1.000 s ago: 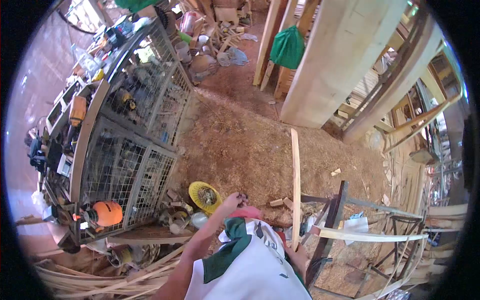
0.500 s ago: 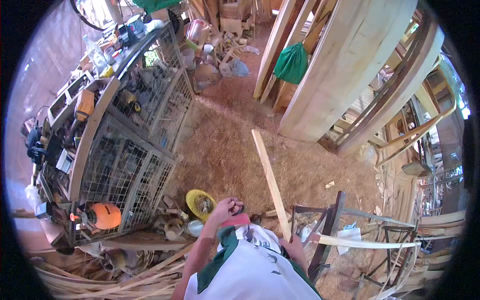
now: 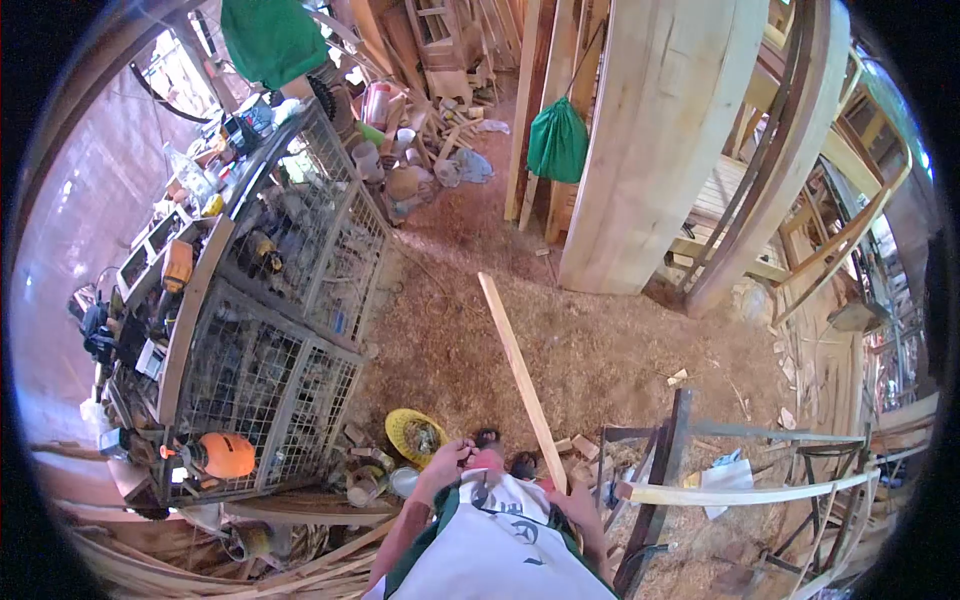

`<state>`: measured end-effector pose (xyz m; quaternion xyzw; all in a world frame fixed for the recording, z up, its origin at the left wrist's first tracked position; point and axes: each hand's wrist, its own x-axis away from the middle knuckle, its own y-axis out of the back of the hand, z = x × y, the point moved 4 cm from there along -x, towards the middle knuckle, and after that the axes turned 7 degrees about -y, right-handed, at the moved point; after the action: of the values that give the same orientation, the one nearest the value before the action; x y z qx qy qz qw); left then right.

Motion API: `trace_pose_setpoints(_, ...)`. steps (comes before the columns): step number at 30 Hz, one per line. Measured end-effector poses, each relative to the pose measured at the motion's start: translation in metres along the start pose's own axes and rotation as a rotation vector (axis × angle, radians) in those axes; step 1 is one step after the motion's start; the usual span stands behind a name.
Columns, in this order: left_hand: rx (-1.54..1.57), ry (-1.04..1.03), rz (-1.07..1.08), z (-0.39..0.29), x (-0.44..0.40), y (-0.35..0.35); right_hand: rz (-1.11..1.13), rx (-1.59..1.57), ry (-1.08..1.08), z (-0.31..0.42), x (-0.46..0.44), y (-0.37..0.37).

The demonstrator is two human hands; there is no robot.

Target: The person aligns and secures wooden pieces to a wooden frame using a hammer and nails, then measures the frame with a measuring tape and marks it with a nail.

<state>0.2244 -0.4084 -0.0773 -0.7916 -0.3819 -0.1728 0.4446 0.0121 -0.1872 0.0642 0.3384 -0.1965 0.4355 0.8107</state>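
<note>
My right hand [image 3: 574, 503] is closed around the lower end of a long, pale wooden strip [image 3: 522, 378], which points up and slightly left over the sawdust floor. My left hand [image 3: 452, 461] is held in front of my waist with its fingers curled; whether anything small is in it cannot be made out. Just left of that hand a yellow basket [image 3: 399, 432] with scraps in it sits on the floor.
A wire mesh cabinet [image 3: 262, 385] with tools on top stands at the left, an orange container [image 3: 227, 455] at its near corner. Large boards [image 3: 650, 150] lean ahead, beside a green bag [image 3: 558, 143]. A dark metal frame [image 3: 655, 490] bearing a pale strip [image 3: 740, 495] is at the right.
The strip in my right hand has swung from nearly upright to leaning left. My left hand stays near my waist with curled fingers. The camera view has shifted a little.
</note>
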Motion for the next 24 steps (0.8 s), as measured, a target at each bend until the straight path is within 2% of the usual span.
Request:
trace_pose_setpoints(1, 0.014, 0.014, -0.009, -0.003, -0.002, -0.001, 0.131, -0.068, -0.133, -0.003, -0.005, -0.002)
trace_pose_setpoints(4, 0.001, 0.009, -0.011, -0.017, -0.019, -0.003, 0.339, -0.35, -0.233, -0.059, -0.049, -0.032)
trace_pose_setpoints(6, -0.102, -0.019, -0.011, -0.032, -0.034, -0.005, 0.086, -0.186, -0.214, -0.087, -0.085, -0.042)
trace_pose_setpoints(7, -0.215, -0.035, -0.076, -0.042, -0.043, -0.006, 0.075, -0.229, -0.166, -0.03, -0.077, -0.026)
trace_pose_setpoints(8, -0.219, -0.027, -0.083, -0.05, -0.056, -0.004, 0.08, -0.234, -0.174, -0.012, -0.089, -0.023)
trace_pose_setpoints(9, -0.375, -0.054, -0.07, -0.06, -0.071, 0.0, 0.076, -0.196, -0.246, 0.0, -0.103, -0.021)
trace_pose_setpoints(10, -0.53, -0.083, -0.053, -0.07, -0.089, 0.005, 0.07, -0.157, -0.317, 0.007, -0.118, -0.02)
trace_pose_setpoints(11, -0.608, -0.094, -0.066, -0.079, -0.111, 0.011, 0.139, -0.389, -0.208, -0.03, -0.153, -0.039)
trace_pose_setpoints(14, -0.668, -0.159, -0.09, -0.127, -0.174, 0.004, 0.054, -0.276, -0.135, 0.058, -0.205, -0.017)
trace_pose_setpoints(15, -0.779, -0.103, -0.149, -0.149, -0.197, 0.0, 0.137, -0.49, -0.215, 0.039, -0.247, -0.03)
trace_pose_setpoints(16, -0.769, -0.116, -0.146, -0.17, -0.223, -0.006, 0.133, -0.479, -0.204, 0.062, -0.278, -0.027)
trace_pose_setpoints(18, -0.791, -0.338, -0.163, -0.225, -0.272, -0.023, 0.078, -0.495, -0.249, 0.117, -0.331, -0.024)
trace_pose_setpoints(19, -0.797, -0.351, -0.167, -0.267, -0.3, -0.034, 0.084, -0.499, -0.237, 0.158, -0.363, -0.027)
trace_pose_setpoints(21, -1.157, -0.543, -0.275, -0.345, -0.325, -0.052, 0.009, -0.495, -0.13, 0.232, -0.405, -0.016)
trace_pose_setpoints(23, -1.034, -0.53, -0.259, -0.427, -0.362, -0.062, -0.021, -0.471, -0.051, 0.318, -0.456, -0.003)
trace_pose_setpoints(24, -0.921, -0.516, -0.227, -0.466, -0.384, -0.067, 0.005, -0.586, -0.003, 0.361, -0.48, 0.003)
